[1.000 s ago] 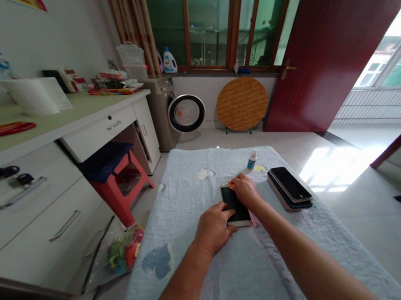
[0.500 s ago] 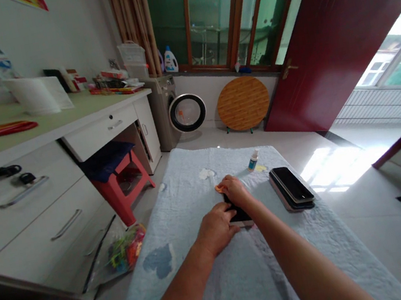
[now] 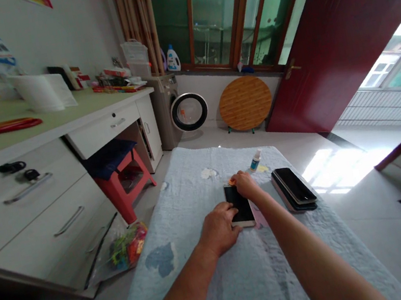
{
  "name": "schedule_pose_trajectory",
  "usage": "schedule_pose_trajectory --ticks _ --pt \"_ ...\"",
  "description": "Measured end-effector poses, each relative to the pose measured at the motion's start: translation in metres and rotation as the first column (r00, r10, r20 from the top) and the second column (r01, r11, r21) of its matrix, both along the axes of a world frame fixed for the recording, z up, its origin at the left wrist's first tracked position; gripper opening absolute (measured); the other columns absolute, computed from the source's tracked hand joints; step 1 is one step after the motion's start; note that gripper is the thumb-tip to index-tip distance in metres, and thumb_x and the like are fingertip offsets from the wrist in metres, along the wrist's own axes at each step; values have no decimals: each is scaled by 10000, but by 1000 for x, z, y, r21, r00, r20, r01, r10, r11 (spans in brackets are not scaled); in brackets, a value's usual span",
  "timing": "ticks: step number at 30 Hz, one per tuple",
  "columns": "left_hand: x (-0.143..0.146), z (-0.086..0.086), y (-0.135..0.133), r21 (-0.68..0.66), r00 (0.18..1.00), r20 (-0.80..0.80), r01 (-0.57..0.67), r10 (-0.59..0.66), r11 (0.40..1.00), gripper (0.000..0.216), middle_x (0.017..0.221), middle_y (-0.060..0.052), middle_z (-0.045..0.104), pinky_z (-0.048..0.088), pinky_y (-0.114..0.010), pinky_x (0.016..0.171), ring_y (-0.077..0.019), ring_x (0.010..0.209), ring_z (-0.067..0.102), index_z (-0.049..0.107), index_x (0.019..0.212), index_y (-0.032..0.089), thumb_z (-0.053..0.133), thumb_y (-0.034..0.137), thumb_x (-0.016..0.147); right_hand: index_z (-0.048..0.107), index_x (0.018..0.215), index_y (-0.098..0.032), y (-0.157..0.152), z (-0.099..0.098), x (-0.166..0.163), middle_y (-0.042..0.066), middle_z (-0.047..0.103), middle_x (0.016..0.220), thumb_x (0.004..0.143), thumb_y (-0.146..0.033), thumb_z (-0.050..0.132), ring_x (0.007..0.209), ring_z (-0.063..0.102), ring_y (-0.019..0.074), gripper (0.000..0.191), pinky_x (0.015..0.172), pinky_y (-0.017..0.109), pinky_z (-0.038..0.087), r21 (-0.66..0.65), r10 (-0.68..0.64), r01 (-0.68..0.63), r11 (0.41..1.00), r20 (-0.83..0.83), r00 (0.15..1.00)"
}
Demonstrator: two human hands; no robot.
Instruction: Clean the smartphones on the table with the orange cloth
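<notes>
A smartphone (image 3: 239, 209) with a dark screen and pale edge lies flat on the blue cloth (image 3: 187, 183). My left hand (image 3: 220, 226) grips its left lower side, thumb and fingers along the edge. My right hand (image 3: 244, 185) is closed on an orange cloth (image 3: 231, 182) at the phone's upper end; most of that cloth is hidden under the fingers. A small spray bottle (image 3: 255, 160) with a blue label stands beyond my right hand. To the right lies a stack of phones (image 3: 294, 188), the top one with its black screen up.
A white desk (image 3: 102, 118) runs along the left, with a red stool (image 3: 125, 184) under it. A plastic bag (image 3: 117, 250) lies on the floor beside the covered table. Ahead stand a washing machine (image 3: 166, 109) with its door open and a round wooden tabletop (image 3: 245, 103).
My right hand has moved right with the orange cloth along the phone's upper end, uncovering more of the screen. My left hand stays on the phone. The view has shifted slightly.
</notes>
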State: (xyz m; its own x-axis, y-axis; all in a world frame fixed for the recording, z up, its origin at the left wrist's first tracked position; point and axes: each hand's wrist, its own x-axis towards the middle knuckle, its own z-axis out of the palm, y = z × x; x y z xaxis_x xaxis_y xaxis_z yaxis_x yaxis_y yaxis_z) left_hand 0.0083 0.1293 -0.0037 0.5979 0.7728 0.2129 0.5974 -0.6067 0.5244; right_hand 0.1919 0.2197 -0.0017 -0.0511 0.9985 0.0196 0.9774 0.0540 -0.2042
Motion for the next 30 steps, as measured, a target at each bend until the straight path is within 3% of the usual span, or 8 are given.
schedule_pose_trajectory --ticks 5,11,24,30 --pt "-1 3 0 14 1000 -5 21 -21 1000 354 1193 -89 617 441 -340 1005 -237 1140 554 666 1086 184 698 280 747 712 1054 -128 -7 0 17 119 695 1001 838 -95 475 928 620 180 323 828 238 402 2 -111 111 994 -32 993" --pt "0 -1 2 16 1000 -9 29 -29 999 363 1212 -92 611 424 -353 1027 -247 1173 537 661 1099 182 698 284 752 692 1061 -90 -28 -1 14 130 693 1008 847 -126 462 906 616 177 317 776 224 404 48 -226 231 972 -86 970" --pt "1 -3 2 13 1000 -12 18 -18 1000 397 1280 -109 596 388 -371 1074 -252 1240 503 657 1143 172 698 266 759 680 895 -138 -127 -9 -3 68 633 865 871 -135 472 728 566 120 209 660 185 370 68 -202 223 973 -226 953" --pt "1 -5 3 14 1000 -24 8 -8 1000 402 1301 -108 591 387 -366 1073 -246 1252 502 656 1149 172 695 289 766 675 897 -157 -154 -7 -14 75 631 865 886 -162 465 719 576 134 211 659 204 373 66 -245 262 963 -204 948"
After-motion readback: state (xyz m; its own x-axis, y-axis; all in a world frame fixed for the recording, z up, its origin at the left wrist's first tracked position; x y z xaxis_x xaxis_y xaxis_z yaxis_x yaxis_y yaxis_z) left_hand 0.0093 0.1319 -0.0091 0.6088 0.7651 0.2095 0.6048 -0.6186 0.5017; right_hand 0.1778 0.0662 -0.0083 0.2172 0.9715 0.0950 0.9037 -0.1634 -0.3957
